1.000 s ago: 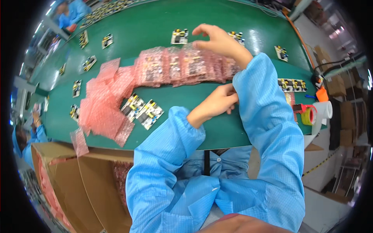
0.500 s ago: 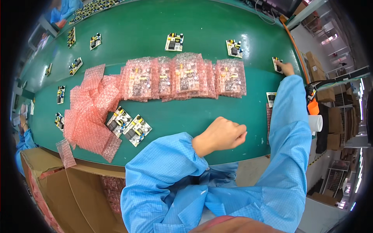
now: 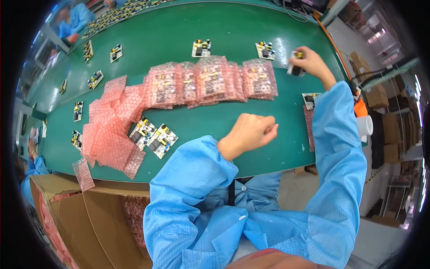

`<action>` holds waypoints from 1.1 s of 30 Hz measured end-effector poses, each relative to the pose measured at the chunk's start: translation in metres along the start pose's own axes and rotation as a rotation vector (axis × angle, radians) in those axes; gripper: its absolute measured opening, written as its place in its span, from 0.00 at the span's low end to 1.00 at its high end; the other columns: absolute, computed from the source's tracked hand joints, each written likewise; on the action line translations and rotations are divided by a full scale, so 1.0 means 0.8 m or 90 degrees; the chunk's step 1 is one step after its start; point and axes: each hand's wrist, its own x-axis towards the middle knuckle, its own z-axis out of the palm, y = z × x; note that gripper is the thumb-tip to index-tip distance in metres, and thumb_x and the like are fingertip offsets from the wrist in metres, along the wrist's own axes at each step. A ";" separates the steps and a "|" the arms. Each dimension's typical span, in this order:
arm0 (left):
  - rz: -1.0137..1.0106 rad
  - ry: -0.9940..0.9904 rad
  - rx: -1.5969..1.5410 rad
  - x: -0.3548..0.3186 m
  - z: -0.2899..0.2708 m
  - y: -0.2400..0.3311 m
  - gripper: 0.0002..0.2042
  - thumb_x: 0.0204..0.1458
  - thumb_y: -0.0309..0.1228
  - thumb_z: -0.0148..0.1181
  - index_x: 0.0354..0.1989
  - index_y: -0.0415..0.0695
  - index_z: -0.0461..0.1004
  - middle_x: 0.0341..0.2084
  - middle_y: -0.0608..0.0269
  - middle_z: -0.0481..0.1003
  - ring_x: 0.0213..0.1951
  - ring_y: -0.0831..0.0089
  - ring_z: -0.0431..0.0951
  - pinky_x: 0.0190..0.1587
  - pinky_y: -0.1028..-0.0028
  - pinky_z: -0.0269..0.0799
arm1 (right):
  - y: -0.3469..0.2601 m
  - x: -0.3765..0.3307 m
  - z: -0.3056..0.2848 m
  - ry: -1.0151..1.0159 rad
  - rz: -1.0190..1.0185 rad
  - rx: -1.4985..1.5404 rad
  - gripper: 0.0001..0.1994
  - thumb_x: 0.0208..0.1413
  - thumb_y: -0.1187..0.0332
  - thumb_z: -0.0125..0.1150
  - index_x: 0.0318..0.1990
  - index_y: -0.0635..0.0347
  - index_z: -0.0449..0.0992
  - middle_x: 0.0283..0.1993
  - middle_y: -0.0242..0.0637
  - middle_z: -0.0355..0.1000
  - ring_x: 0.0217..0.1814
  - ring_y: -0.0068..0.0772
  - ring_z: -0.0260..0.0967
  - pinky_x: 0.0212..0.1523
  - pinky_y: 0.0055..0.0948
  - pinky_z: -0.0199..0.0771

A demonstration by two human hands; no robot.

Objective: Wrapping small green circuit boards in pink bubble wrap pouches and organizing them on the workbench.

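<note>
My right hand (image 3: 310,64) is stretched to the far right of the green table (image 3: 215,31) and grips a small circuit board (image 3: 295,62), lifted just off the surface. My left hand (image 3: 251,132) rests as a closed fist near the table's front edge, holding nothing. A row of pink bubble-wrap bags with boards inside (image 3: 210,80) lies across the middle of the table, beyond my left hand. Two bare circuit boards (image 3: 154,134) lie side by side to the left of my left hand, next to a heap of empty pink bubble bags (image 3: 109,130).
More loose circuit boards (image 3: 201,47) lie at the back and along the left of the table. An open cardboard box (image 3: 94,224) with pink bags inside stands at the lower left. Another person in blue (image 3: 71,22) works at the far left. Cartons and a white roll (image 3: 365,125) are at the right.
My right hand has moved from the bagged row to the far right and picked up a circuit board. My left hand has stayed in a fist near the front edge.
</note>
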 end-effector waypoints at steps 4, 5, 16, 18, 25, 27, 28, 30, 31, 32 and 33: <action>-0.021 -0.018 0.004 -0.008 0.005 -0.007 0.12 0.50 0.30 0.63 0.18 0.43 0.70 0.14 0.59 0.72 0.17 0.59 0.74 0.21 0.63 0.68 | -0.028 -0.017 0.031 -0.274 0.117 0.018 0.40 0.43 0.46 0.73 0.56 0.69 0.69 0.44 0.49 0.77 0.45 0.45 0.76 0.38 0.40 0.80; -0.001 -0.024 -0.002 -0.008 0.011 -0.008 0.12 0.50 0.30 0.63 0.18 0.43 0.70 0.13 0.59 0.72 0.17 0.59 0.74 0.21 0.63 0.68 | -0.023 -0.016 0.048 -0.267 0.131 -0.021 0.41 0.41 0.45 0.74 0.56 0.71 0.69 0.43 0.51 0.77 0.45 0.48 0.76 0.37 0.42 0.81; 0.024 -0.047 0.051 -0.035 0.025 -0.015 0.10 0.51 0.32 0.61 0.19 0.45 0.71 0.13 0.59 0.73 0.19 0.57 0.76 0.23 0.60 0.71 | -0.076 0.090 0.152 0.011 0.058 -0.133 0.47 0.41 0.34 0.69 0.48 0.79 0.74 0.50 0.59 0.76 0.54 0.54 0.75 0.55 0.39 0.73; 0.038 -0.057 0.033 -0.015 0.028 0.000 0.11 0.51 0.32 0.61 0.19 0.45 0.71 0.13 0.59 0.73 0.19 0.57 0.76 0.23 0.60 0.71 | -0.010 0.116 0.126 -0.037 0.156 -0.032 0.44 0.36 0.38 0.75 0.45 0.78 0.77 0.45 0.57 0.79 0.48 0.52 0.78 0.49 0.38 0.76; 0.036 -0.053 0.006 -0.014 0.021 -0.004 0.12 0.51 0.33 0.62 0.19 0.44 0.70 0.15 0.60 0.74 0.18 0.56 0.76 0.23 0.60 0.71 | 0.058 0.082 0.065 -0.044 0.140 -0.001 0.29 0.36 0.48 0.74 0.31 0.73 0.82 0.29 0.47 0.78 0.29 0.39 0.75 0.33 0.37 0.73; 0.017 -0.060 0.009 -0.022 0.014 -0.008 0.12 0.52 0.33 0.62 0.19 0.45 0.70 0.14 0.60 0.74 0.18 0.57 0.76 0.23 0.60 0.71 | 0.047 0.057 0.049 -0.049 0.095 -0.010 0.31 0.32 0.46 0.76 0.27 0.74 0.80 0.27 0.50 0.78 0.28 0.44 0.76 0.31 0.40 0.73; 0.022 -0.070 -0.006 -0.023 0.015 -0.007 0.12 0.52 0.33 0.62 0.19 0.45 0.70 0.14 0.60 0.74 0.18 0.57 0.76 0.23 0.60 0.71 | 0.045 0.042 0.033 -0.116 0.162 -0.058 0.32 0.31 0.50 0.76 0.37 0.73 0.81 0.37 0.53 0.78 0.38 0.47 0.77 0.39 0.40 0.75; 0.016 -0.110 -0.006 -0.013 0.019 0.000 0.11 0.53 0.33 0.59 0.21 0.45 0.71 0.15 0.57 0.74 0.19 0.54 0.76 0.24 0.57 0.71 | 0.088 0.003 0.008 -0.095 0.143 -0.128 0.34 0.31 0.52 0.76 0.45 0.70 0.78 0.44 0.54 0.75 0.46 0.50 0.74 0.46 0.41 0.74; 0.027 -0.114 -0.015 -0.011 0.021 0.003 0.11 0.53 0.33 0.59 0.21 0.45 0.71 0.15 0.57 0.74 0.19 0.54 0.76 0.24 0.57 0.71 | 0.106 -0.012 -0.001 -0.086 0.101 -0.191 0.38 0.31 0.55 0.75 0.53 0.66 0.76 0.52 0.55 0.72 0.54 0.52 0.72 0.52 0.42 0.74; 0.021 -0.119 -0.017 -0.011 0.024 0.005 0.11 0.53 0.33 0.59 0.21 0.45 0.71 0.15 0.57 0.74 0.20 0.54 0.76 0.24 0.58 0.71 | 0.111 -0.022 -0.014 -0.202 0.172 -0.178 0.43 0.32 0.60 0.75 0.63 0.56 0.68 0.62 0.55 0.62 0.65 0.57 0.61 0.64 0.44 0.66; 0.013 -0.122 -0.018 -0.011 0.026 0.007 0.11 0.53 0.33 0.59 0.21 0.44 0.71 0.14 0.57 0.74 0.20 0.55 0.76 0.25 0.58 0.71 | 0.123 -0.031 -0.015 -0.197 0.180 -0.181 0.43 0.32 0.60 0.75 0.63 0.56 0.68 0.62 0.55 0.62 0.65 0.57 0.61 0.64 0.44 0.66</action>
